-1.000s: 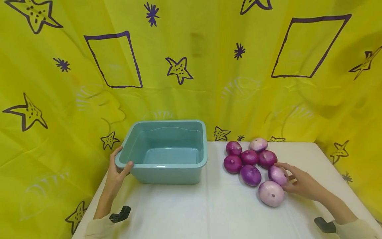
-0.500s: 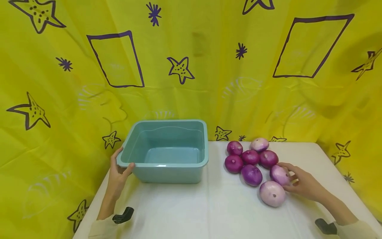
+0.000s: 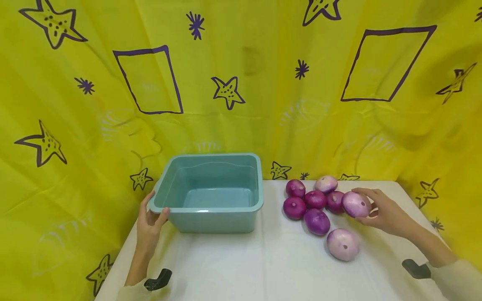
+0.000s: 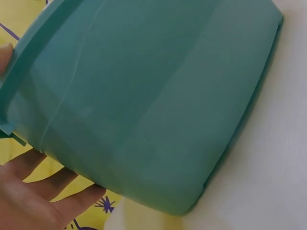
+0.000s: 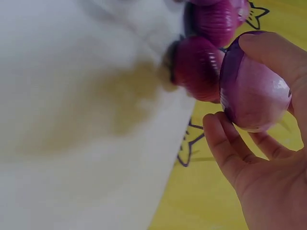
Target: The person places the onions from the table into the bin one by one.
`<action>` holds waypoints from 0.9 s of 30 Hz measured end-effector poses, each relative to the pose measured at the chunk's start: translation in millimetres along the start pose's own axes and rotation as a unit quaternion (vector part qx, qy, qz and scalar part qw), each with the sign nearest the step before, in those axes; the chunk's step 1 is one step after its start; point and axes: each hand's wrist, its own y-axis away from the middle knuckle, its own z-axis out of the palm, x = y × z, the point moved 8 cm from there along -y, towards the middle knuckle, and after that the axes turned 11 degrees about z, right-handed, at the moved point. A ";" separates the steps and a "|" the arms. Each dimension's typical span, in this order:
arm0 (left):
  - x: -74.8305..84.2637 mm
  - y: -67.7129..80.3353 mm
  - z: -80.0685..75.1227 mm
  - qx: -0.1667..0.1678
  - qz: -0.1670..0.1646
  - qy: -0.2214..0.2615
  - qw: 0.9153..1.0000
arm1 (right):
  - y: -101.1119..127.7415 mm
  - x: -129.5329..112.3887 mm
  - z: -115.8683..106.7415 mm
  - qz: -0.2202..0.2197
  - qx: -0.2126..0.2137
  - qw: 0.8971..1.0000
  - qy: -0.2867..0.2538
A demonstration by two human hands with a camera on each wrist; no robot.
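Note:
A pale purple-and-white onion [image 3: 355, 204] is gripped between the thumb and fingers of my right hand [image 3: 388, 213], raised over the table. The right wrist view shows the same onion [image 5: 256, 86] with the thumb on one side and fingertips on the other. My left hand [image 3: 148, 228] holds the left front corner of a teal plastic tub [image 3: 211, 221], thumb over the rim. In the left wrist view its fingers [image 4: 72, 203] lie along the tub's outer wall. Inside, the tub's floor shows bare.
Several red onions [image 3: 315, 199] cluster at the right back of the white table [image 3: 241, 267]. One pale onion [image 3: 343, 244] sits apart, nearer the front. A yellow curtain [image 3: 248, 125] with drawn stars hangs behind the table and along its sides.
My right hand has lifted the pale onion up off the table, away from the one in front of it. The left hand keeps its hold on the tub.

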 end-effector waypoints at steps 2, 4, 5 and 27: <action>1.2 1.1 -1.9 0.009 -0.001 -0.001 1.000 | -8.3 -9.1 -6.1 -0.014 0.010 1.000 -0.001; 2.3 1.9 -2.7 0.017 0.001 -0.002 1.000 | -16.7 -17.2 -11.9 -0.023 0.015 1.000 -0.003; 2.7 2.1 -2.6 0.020 0.002 -0.003 1.000 | -20.8 -20.2 -14.8 -0.024 0.017 1.000 -0.006; -7.6 0.8 5.3 0.013 -0.011 -0.002 1.000 | -71.2 -41.0 -35.7 0.051 0.009 0.997 -0.053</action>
